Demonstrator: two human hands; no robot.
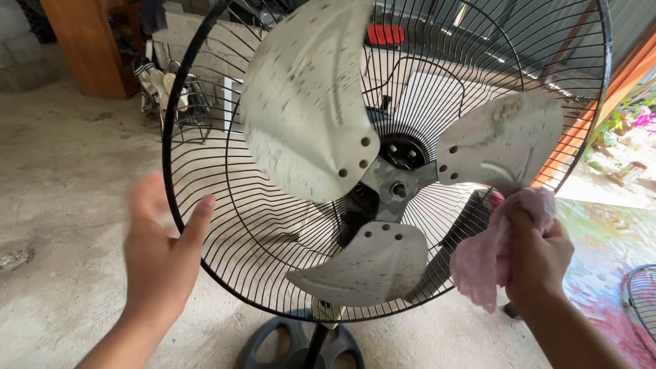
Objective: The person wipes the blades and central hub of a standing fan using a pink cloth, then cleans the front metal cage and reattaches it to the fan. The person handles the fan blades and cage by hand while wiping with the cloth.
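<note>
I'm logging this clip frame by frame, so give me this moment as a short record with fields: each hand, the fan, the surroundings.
left hand: open, blurred, beside the rim of the rear grille; contact unclear
right hand: grips a pink cloth at the lower edge of the right blade
fan: three spotted metal blades, front guard absent, dark base
floor: bare concrete, wet patch at right

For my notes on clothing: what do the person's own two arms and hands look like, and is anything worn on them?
Both are bare: the left hand and right hand show no gloves, rings, watch or bracelets, and no sleeves cover the visible forearms.
</note>
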